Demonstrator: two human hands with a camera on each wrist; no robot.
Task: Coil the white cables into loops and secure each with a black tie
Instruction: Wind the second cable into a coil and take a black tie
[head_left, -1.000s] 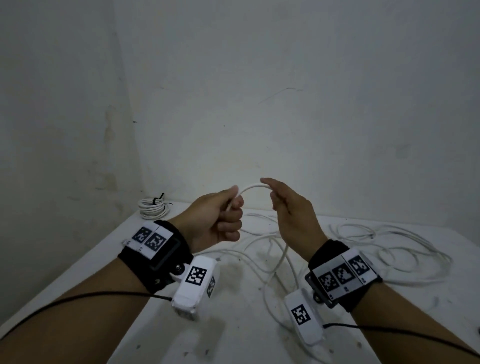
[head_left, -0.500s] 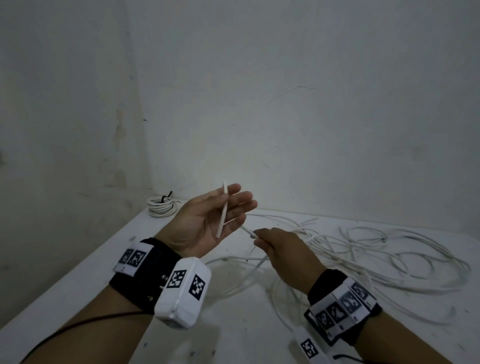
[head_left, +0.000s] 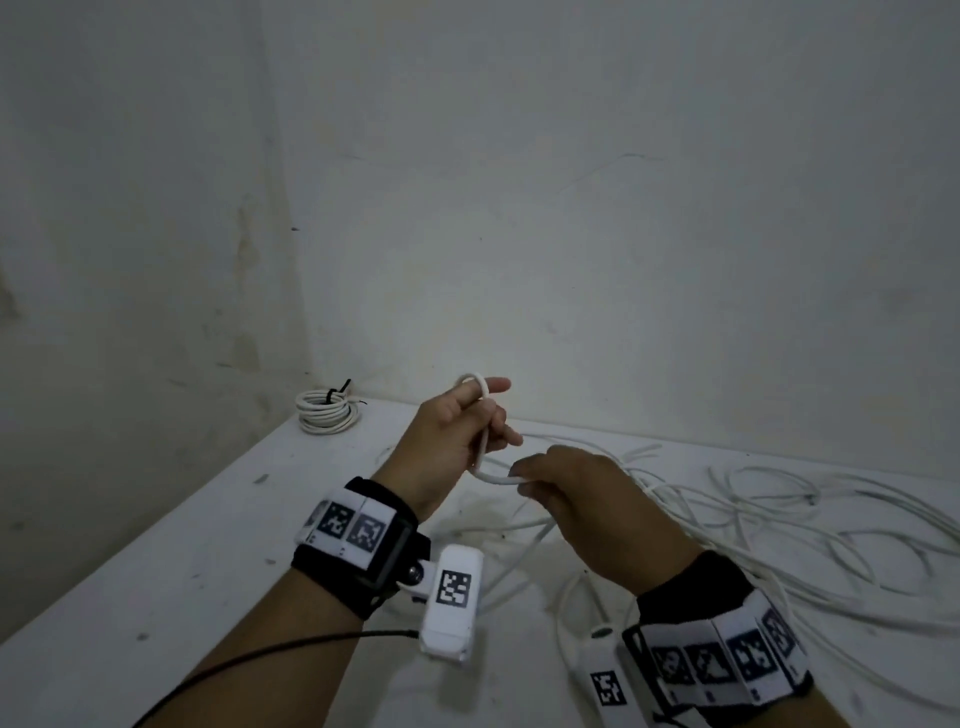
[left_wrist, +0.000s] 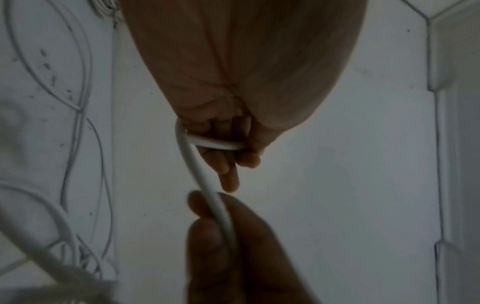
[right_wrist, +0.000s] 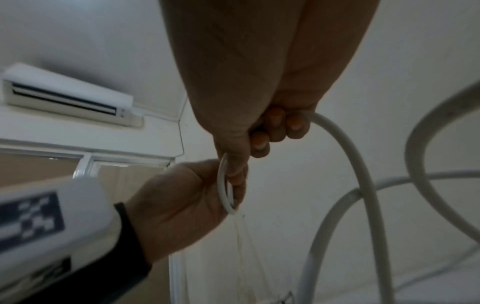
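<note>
Half a second ago my left hand (head_left: 457, 436) lay open under the white cable (head_left: 483, 447); now its grip pinches a first loop, right hand (head_left: 576, 493) feeding from four o'clock above the bench (head_left: 218, 525).

Left hand (head_left: 449, 434) raised, fingers curled; right hand (head_left: 582, 499) just below, closed, knuckles up.

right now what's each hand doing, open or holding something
Left hand: closed on the white cable, which is looped over its fingers.
Right hand: closed on the same white cable, pinched just below the left hand.
</note>
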